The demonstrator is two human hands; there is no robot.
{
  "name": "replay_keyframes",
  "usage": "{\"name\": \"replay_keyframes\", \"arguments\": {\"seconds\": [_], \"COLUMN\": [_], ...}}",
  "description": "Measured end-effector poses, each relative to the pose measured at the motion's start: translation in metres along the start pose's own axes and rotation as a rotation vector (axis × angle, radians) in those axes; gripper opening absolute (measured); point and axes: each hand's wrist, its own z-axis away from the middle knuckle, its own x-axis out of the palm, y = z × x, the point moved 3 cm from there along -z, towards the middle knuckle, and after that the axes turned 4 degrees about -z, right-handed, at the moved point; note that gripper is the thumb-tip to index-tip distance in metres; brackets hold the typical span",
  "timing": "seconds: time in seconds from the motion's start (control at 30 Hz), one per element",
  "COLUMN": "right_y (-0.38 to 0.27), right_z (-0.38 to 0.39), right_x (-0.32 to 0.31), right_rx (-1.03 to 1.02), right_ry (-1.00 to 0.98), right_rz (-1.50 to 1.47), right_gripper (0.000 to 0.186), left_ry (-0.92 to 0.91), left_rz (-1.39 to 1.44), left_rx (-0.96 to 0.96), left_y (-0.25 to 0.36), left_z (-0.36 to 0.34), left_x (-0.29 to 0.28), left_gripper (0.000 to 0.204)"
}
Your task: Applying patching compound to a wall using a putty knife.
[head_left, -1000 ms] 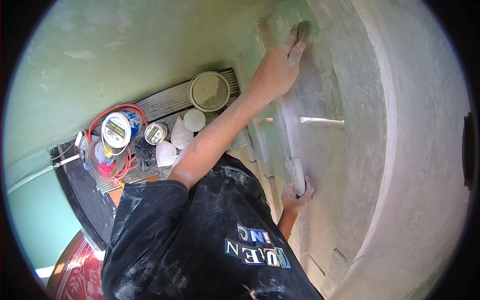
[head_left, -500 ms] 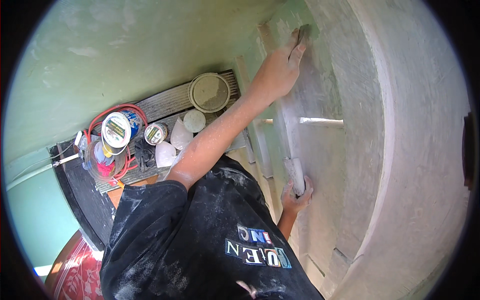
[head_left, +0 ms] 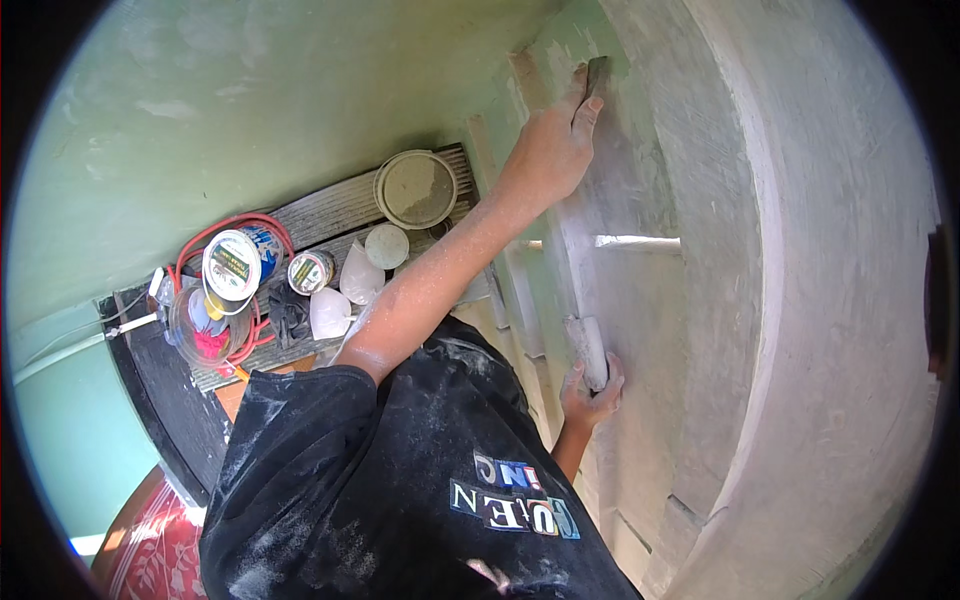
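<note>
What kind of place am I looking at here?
Probably a room under renovation. Signs of it: a pale green painted wall with patchy white smears, a grey, streaked wall surface, and weathered wooden planks crowded with round white tubs.

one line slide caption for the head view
Left hand holds a thin dark blade at the patchy wall; right hand holds a long whitish piece.
</note>
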Motion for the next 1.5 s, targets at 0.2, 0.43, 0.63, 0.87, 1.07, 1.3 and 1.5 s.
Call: {"name": "replay_keyframes", "arguments": {"seconds": [0.2, 0.43, 0.63, 0.87, 1.07, 1.3, 1.5], "right_y": [-0.005, -0.001, -0.001, 0.0, -0.001, -0.001, -0.003], "right_z": [-0.002, -0.002, -0.001, -0.001, -0.002, -0.001, -0.005], "right_x": [-0.001, -0.001, 0.001, 0.0, 0.001, 0.0, 0.0], "right_rx": [0.026, 0.011, -0.008, 0.02, 0.005, -0.003, 0.033], "right_ry": [-0.003, -0.003, 0.015, -0.002, 0.009, 0.019, -0.009], "right_rz": [-0.046, -0.023, -0.029, -0.025, -0.035, -0.008, -0.039], "right_gripper": [0.047, 0.047, 0.047, 0.047, 0.047, 0.047, 0.047], "left_ry": [0.093, 0.178, 0.031, 0.023, 0.131, 0.127, 0.08], "left_rz": [0.016, -0.053, -0.014, 0.021, -0.018, -0.089, 0.022], "left_rx": [0.08, 0.193, 0.051, -0.003, 0.053, 0.194, 0.045], "left_y": [-0.019, -0.02, -0.016, -0.012, -0.013, -0.029, -0.007], "left_z": [-0.014, -0.007, 0.001, 0.007, -0.017, 0.008, -0.017], "left_x": [0.003, 0.006, 0.007, 0.01, 0.0, 0.02, -0.005], "left_gripper": [0.057, 0.058, 0.059, 0.059, 0.058, 0.057, 0.058]}}
